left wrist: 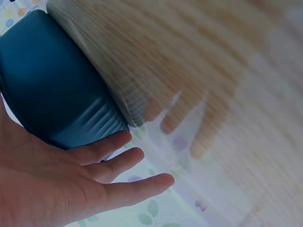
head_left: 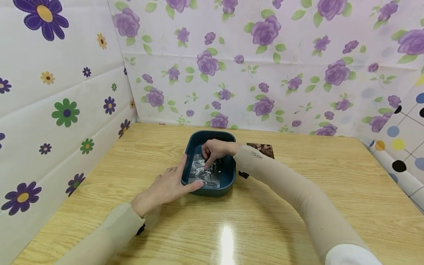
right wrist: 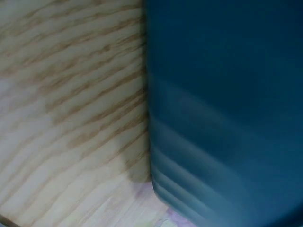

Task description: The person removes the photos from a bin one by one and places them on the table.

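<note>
A dark blue rectangular bin [head_left: 228, 187] with rounded corners stands on the table. Inside it is a grey, black-and-white picture card [head_left: 195, 176]. My left hand [head_left: 167, 184] touches the bin's near left corner, index finger along the left side, thumb at the near rim. In the left wrist view, the fingers of the left hand [left wrist: 61, 179] spread straight beside the ribbed bin wall [left wrist: 61, 85]. Reaching in over the right rim, my right hand [head_left: 216, 149] has one digit extended down to the card, other fingers bent; their grip is unclear. The right wrist view has only the bin's outer wall [right wrist: 222, 104].
Partly hidden behind the right forearm, a brown patterned card [head_left: 265, 150] lies right of the bin. A small black object [head_left: 243, 175] shows below that arm. The wooden table [head_left: 288, 239] meets flower-printed sheets [head_left: 185, 92] at the back and left.
</note>
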{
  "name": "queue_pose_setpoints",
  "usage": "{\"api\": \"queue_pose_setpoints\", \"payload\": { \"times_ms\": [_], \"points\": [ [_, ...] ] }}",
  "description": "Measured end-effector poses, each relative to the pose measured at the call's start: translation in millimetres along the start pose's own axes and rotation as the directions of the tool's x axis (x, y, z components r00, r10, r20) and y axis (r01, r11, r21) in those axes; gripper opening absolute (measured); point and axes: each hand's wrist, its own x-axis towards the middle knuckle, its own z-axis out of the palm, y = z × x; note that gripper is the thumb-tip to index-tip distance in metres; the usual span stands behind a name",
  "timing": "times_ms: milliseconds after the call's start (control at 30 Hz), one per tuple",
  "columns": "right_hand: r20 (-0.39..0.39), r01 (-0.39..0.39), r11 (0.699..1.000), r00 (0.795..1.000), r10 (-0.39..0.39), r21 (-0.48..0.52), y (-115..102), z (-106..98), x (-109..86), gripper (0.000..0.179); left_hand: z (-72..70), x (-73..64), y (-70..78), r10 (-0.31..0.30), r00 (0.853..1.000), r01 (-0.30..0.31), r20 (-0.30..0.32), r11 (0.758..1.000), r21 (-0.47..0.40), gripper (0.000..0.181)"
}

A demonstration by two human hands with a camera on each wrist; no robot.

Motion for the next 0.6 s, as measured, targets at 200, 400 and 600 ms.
{"api": "queue_pose_setpoints", "payload": {
  "times_ms": [200, 400, 600],
  "points": [
    [-0.027, 0.002, 1.0, 1.0, -0.002, -0.011, -0.3, 2.1, 2.2, 0.03, 0.3, -0.2, -0.3, 0.002, 1.0, -0.002, -0.007, 1.0, -0.004, 0.117],
    [-0.066, 0.012, 1.0, 0.998, -0.013, -0.023, -3.8, 2.5, 0.9, 0.031, 0.9, -0.2, -0.6, 0.007, 1.0, -0.007, -0.004, 1.0, -0.013, 0.116],
    [-0.125, 0.02, 0.999, 0.992, -0.026, -0.047, -9.3, -0.2, -2.8, 0.027, 0.6, 0.0, -0.7, 0.004, 1.0, -0.004, -0.003, 1.0, -0.02, 0.116]
  ]
}}
